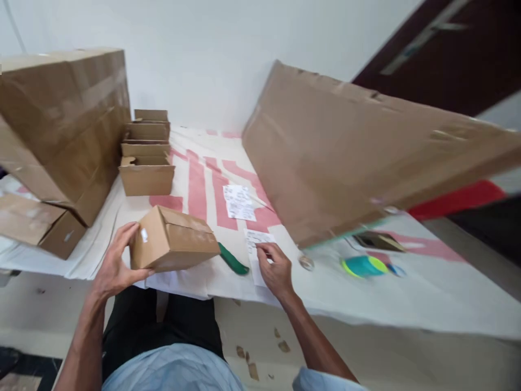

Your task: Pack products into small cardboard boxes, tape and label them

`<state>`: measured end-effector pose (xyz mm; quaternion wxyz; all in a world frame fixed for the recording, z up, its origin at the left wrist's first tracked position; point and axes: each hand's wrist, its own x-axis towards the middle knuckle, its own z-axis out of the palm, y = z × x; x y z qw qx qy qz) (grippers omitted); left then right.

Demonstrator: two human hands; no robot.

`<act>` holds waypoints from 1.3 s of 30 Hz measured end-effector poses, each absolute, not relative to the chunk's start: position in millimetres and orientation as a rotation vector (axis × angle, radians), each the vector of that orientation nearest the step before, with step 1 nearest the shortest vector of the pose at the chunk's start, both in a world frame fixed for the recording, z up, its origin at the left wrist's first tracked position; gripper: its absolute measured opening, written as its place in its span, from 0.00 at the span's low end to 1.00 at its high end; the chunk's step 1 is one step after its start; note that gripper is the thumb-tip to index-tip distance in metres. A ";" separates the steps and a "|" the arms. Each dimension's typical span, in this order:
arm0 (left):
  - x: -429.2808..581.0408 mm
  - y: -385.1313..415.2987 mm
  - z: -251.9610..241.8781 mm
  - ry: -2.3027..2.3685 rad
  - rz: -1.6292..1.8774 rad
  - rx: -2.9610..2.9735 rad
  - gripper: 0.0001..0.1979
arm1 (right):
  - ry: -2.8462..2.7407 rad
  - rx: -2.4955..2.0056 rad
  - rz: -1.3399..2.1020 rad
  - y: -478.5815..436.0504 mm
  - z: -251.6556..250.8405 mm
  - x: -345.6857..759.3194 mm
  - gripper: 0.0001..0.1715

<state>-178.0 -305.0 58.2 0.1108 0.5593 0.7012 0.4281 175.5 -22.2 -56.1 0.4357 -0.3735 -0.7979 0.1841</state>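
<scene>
My left hand [118,260] grips a small closed cardboard box [191,244] by its left end, thumb below and fingers on the side. The box is tilted over the table's front edge, and a small white sticker [144,235] shows on its end. My right hand [277,269] is closed in a pinch over a white printed paper sheet [256,266]; whatever lies between its fingertips is too small to make out. Between box and sheet lies a slim green tool [233,259], perhaps a cutter. A second printed sheet [239,202] lies farther back.
Several open small boxes [147,179] line up at back left, beside a large carton [93,108]. A flatter box [44,222] lies at far left. A big leaning carton [345,146] fills the right. Near it are a tape roll [306,263], a teal-and-yellow roll [364,266] and a phone-like object [379,241].
</scene>
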 end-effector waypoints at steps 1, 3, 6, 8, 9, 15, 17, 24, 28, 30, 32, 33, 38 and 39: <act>-176.4 -305.5 58.3 2.053 1.257 1.650 0.49 | -1.976 -0.898 0.469 -24.3 -48.7 169.1 0.12; -173.6 -306.2 57.1 2.037 1.277 1.665 0.51 | -1.974 -0.829 0.477 -30.8 -29.2 153.0 0.11; -168.4 -305.6 54.4 2.012 1.323 1.690 0.51 | -2.007 -0.689 0.453 -47.0 10.1 124.2 0.10; -164.5 -304.0 53.8 1.994 1.350 1.705 0.49 | -2.032 -0.594 0.436 -59.7 38.7 105.3 0.09; -162.7 -303.1 54.0 1.987 1.360 1.710 0.48 | -2.047 -0.552 0.431 -65.8 52.2 96.8 0.08; -155.3 -300.3 53.9 1.974 1.415 1.711 0.46 | -2.130 -0.349 0.422 -92.7 104.2 63.8 0.08; -153.9 -300.6 52.3 1.968 1.431 1.714 0.46 | -2.148 -0.314 0.442 -97.6 110.2 58.0 0.09; -150.7 -302.0 51.5 1.952 1.455 1.710 0.47 | -2.209 -0.241 0.546 -106.9 120.1 45.7 0.10; -147.7 -301.5 53.6 1.955 1.441 1.706 0.46 | -2.238 -0.193 0.523 -110.2 127.3 39.1 0.10; -145.3 -301.1 54.9 1.954 1.444 1.704 0.44 | -2.249 -0.160 0.506 -111.8 130.8 35.4 0.10; -142.5 -300.7 56.6 1.957 1.445 1.705 0.43 | -2.259 -0.119 0.493 -113.7 134.6 31.4 0.11; -141.1 -300.6 57.6 1.961 1.445 1.705 0.41 | -2.263 -0.093 0.483 -114.9 136.8 29.4 0.11; -134.6 -299.4 62.8 1.974 1.437 1.717 0.37 | -2.395 0.062 0.330 -122.5 150.0 18.5 0.14; -133.4 -298.8 63.5 1.978 1.437 1.720 0.38 | -2.442 0.087 0.277 -123.7 152.4 16.0 0.15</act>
